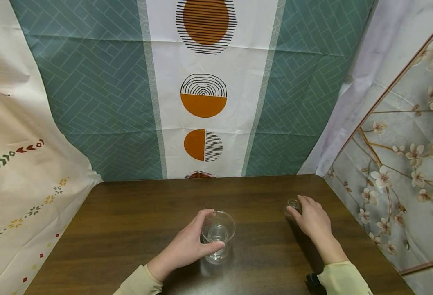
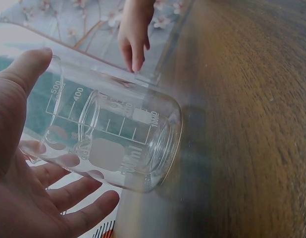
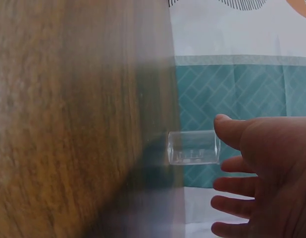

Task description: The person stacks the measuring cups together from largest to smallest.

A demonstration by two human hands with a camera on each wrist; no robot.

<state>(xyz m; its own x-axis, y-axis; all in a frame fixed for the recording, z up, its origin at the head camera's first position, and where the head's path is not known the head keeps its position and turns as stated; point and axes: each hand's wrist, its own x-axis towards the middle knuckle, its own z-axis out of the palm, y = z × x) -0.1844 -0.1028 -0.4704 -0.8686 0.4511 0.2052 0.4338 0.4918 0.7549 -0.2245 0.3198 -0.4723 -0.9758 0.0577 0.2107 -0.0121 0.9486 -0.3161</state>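
Observation:
My left hand spans a large clear glass beaker near its rim, thumb on the near side and fingers round the far side. White graduations up to 500 show on this beaker in the left wrist view. A smaller marked beaker stands inside it. Farther right on the table stands a small clear glass beaker. My right hand is at its rim, thumb and index on either side, other fingers spread; firm contact is hard to tell.
The brown wooden table ends at a teal and white patterned cloth at the back. A cream embroidered cloth hangs on the left, a floral cloth on the right. A dark object shows at the right cuff.

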